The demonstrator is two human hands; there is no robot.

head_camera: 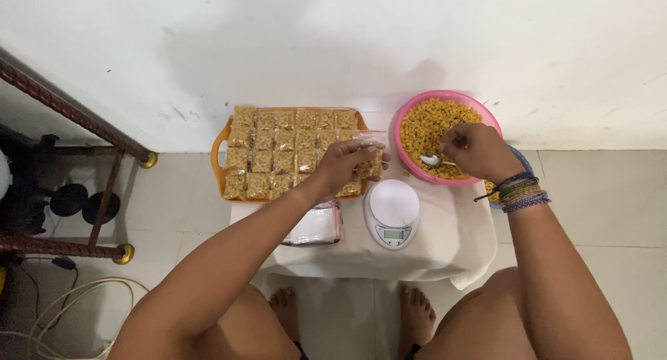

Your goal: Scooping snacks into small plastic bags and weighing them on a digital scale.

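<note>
Fingers (451,141) on leftward-pointing spoon (432,159)

White scuffed wall (333,47), pale tiled floor (611,214), dark wood furniture w/ brass feet (125,253) at left.

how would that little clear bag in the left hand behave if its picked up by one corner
The small clear bag would probably sag, being thin film part-filled with loose macaroni. Its mouth looks open, so tilting it may spill pieces. It is likely light, since the left hand holds it with its fingers alone.
</note>
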